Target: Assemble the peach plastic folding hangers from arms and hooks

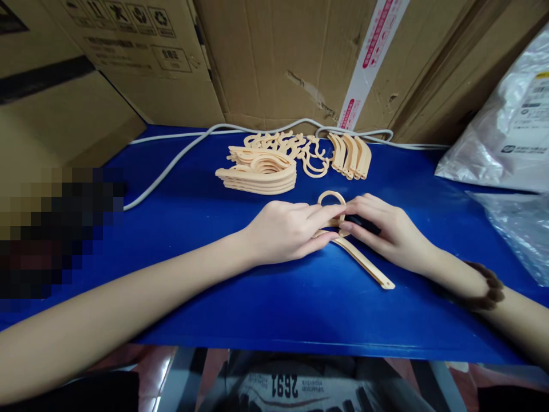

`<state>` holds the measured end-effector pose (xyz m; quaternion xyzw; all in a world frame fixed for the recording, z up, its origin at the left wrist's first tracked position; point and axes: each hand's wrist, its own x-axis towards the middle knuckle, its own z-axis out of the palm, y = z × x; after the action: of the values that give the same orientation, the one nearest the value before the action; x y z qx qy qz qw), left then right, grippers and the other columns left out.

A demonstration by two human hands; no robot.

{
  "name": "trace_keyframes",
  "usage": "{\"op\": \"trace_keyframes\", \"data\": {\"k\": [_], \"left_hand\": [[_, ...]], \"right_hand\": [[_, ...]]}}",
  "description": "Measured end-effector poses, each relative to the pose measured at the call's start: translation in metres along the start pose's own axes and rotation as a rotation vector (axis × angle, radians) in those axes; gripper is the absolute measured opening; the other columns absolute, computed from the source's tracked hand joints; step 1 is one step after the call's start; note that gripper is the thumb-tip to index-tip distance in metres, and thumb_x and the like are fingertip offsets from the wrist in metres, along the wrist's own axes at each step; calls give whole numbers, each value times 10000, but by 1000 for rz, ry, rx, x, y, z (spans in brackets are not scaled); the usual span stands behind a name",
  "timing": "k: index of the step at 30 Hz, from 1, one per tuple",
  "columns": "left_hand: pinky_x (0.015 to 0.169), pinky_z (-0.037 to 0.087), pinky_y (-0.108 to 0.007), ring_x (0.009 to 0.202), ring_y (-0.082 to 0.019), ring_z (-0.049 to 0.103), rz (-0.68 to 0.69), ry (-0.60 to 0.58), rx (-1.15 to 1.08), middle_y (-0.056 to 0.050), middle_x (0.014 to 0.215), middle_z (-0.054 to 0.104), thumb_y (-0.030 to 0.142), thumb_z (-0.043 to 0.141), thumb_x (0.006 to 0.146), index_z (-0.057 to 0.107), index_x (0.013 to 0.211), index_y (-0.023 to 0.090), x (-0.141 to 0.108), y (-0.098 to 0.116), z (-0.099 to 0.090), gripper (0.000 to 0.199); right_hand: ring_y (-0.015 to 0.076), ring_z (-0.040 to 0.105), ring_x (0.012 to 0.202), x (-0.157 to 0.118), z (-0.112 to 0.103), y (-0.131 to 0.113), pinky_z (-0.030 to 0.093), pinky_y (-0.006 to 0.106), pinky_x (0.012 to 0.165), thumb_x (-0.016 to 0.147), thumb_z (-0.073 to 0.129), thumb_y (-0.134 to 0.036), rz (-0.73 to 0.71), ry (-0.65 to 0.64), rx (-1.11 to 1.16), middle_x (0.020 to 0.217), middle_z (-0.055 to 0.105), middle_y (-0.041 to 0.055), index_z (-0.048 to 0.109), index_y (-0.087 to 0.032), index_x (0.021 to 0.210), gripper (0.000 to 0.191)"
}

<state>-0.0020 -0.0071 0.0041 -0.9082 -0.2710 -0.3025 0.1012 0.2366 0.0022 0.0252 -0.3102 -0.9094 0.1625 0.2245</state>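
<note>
Near the middle of the blue table, my left hand (295,230) is closed on a cream plastic piece with a round ring (331,197) on top. My right hand (384,229) pinches the right side of the same ringed piece, its fingertips close to those of my left hand. From under the fingertips a long cream arm (364,263) slants down to the right, with a small hole at its end. Where the arm meets the ringed piece is hidden by my fingers.
Behind my hands lie a stack of cream hanger bodies (261,177), a heap of cream hooks (315,163) and several curved arms (350,155). A white cable (171,163) runs along the back by cardboard boxes (274,63). Plastic bags (501,131) sit at the right.
</note>
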Motion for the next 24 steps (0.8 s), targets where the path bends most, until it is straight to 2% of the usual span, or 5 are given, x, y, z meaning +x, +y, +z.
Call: {"op": "trace_keyframes", "data": {"k": [5,10,13,16,24], "left_hand": [[596,454,-253,743,-129,716,24,23,0,16,870,755,332,464,1037,700,1031,168,1,-1,0,287],[542,407,-256,692,-129,703,17,-95,-25,27,790,725,373,455,1043,697,1068,186,0,-2,1,308],[545,403,-254,721,-140,711,8,-168,-48,25,829,728,371,444,1046,678,1137,193,-1,-3,2,307],[564,413,-254,769,-152,718,-11,-214,-67,20,909,738,353,460,1039,640,1222,197,-1,-3,1,301],[542,384,-252,780,-143,671,10,-228,4,-1,922,661,300,465,1033,646,1217,195,1,-4,1,279]], "right_hand": [[170,675,913,0,-1,5,510,300,817,936,621,-326,273,56,348,987,730,23,739,-242,1036,176],[159,680,825,0,-2,13,518,303,798,853,720,-362,516,209,601,901,753,1,776,-286,989,166],[143,662,780,0,-2,16,515,298,795,840,730,-346,532,254,628,857,746,-7,796,-297,924,118],[144,660,781,0,-2,16,511,297,802,841,726,-351,515,230,613,848,748,-6,801,-289,907,117],[163,680,839,0,-1,15,511,305,828,834,731,-375,514,207,588,919,765,4,788,-270,917,146]]}}
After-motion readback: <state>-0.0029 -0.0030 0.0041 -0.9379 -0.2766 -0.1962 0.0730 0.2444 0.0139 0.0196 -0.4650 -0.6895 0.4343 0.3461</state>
